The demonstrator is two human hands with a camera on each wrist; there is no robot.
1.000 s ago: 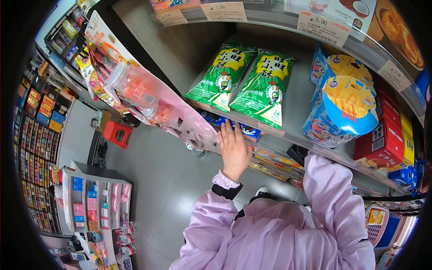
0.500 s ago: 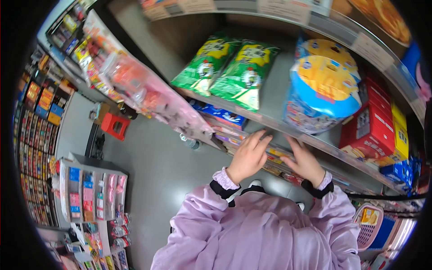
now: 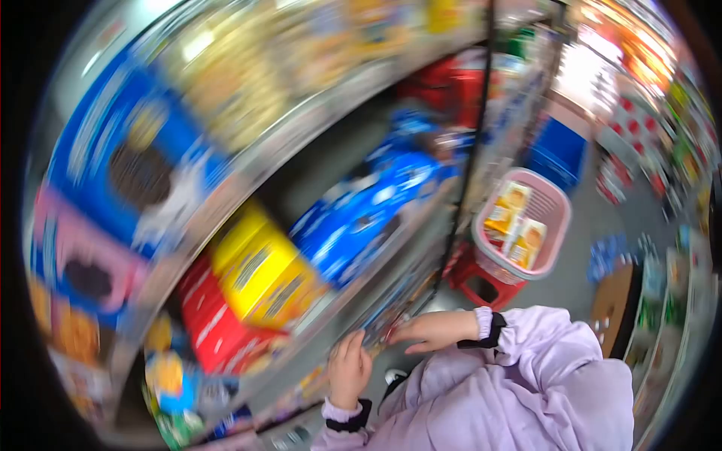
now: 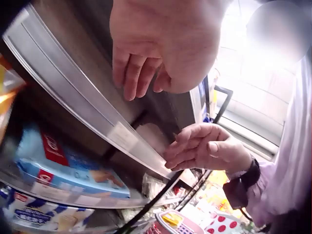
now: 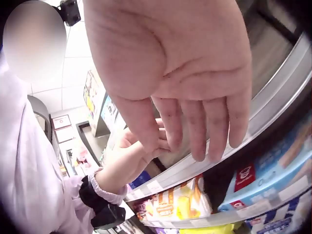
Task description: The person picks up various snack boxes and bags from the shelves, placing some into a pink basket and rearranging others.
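My left hand (image 3: 350, 372) is held in front of the shelf edge with loose fingers and nothing in them. Close beside it, my right hand (image 3: 436, 331) reaches toward the left hand, its fingers fairly straight and its palm bare in the right wrist view. On the shelf past the hands stand a red box (image 3: 218, 316), a yellow box (image 3: 263, 267) and blue packets (image 3: 368, 210). Below the hands, a light blue packet (image 4: 73, 168) lies on a lower shelf. An orange-and-white bag (image 5: 175, 202) lies near it.
A pink basket (image 3: 556, 218) holding orange-and-white packets sits on a red stool (image 3: 481, 282) to the right. Behind it is a blue bin (image 3: 556, 154). A dark vertical rod (image 3: 470, 180) runs along the shelf's end. A cardboard box (image 3: 613, 308) stands on the floor.
The head view has swung right, from the green snack bags toward the basket. My right hand, earlier hidden below the shelf, has come out; both hands are now close together before the shelf.
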